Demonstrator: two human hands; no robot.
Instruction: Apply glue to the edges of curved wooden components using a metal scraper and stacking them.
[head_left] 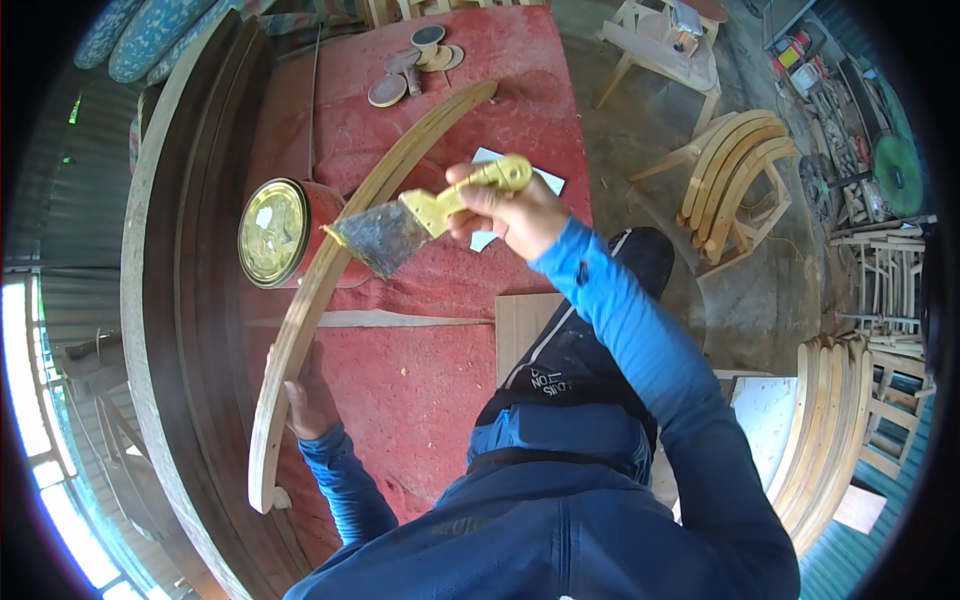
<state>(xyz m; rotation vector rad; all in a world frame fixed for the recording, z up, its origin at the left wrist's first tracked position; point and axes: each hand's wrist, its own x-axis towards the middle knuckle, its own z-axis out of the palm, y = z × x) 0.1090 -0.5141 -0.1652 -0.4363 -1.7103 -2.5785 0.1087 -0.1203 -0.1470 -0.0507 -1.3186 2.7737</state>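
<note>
My right hand [515, 212] grips the yellow handle of a putty knife [400, 228]; its smeared grey blade points left and rests against the upper face of a long curved wooden piece [330, 270]. That bent strip arcs from the table's far middle down toward me on the left. My left hand [308, 400] holds the strip from underneath near its lower end. A round tin [275, 232] with a gold lid lies on its side just left of the blade, on the red cloth [420, 370] covering the table.
Several sanding discs [415, 62] lie at the far end of the cloth. A big round dark wooden frame [170, 300] stands along the left. Curved wooden chair parts [735, 175] and stacked bent pieces [830, 430] sit on the floor to the right.
</note>
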